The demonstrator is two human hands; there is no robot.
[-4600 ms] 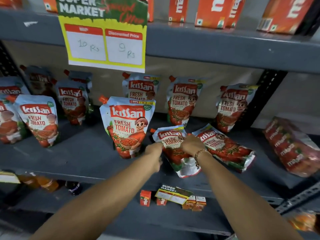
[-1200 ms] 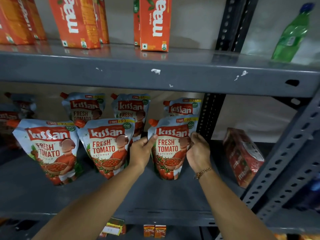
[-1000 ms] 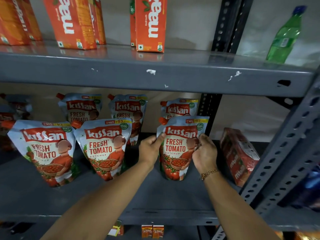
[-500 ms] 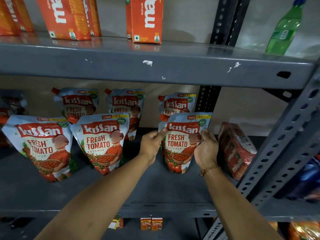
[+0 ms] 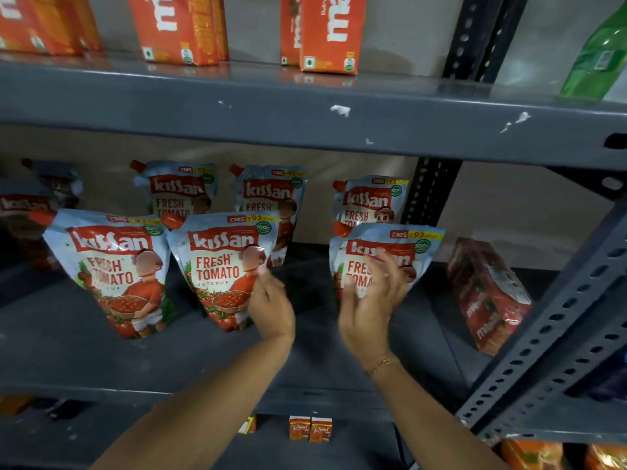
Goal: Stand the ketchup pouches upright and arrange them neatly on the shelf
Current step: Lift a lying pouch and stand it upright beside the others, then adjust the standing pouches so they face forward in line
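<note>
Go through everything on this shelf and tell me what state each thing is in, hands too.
Front right pouch: upright, no grip on it.
Front middle pouch: upright, left fingertips at its edge.
Front left pouch: upright.
Back-row pouches: upright.
Red multipack: leaning, tilted.
Left hand: open.
Right hand: open, blurred.

Three pouches (image 5: pixel 112 269) front on shelf (image 5: pixel 84 354), three behind.
</note>
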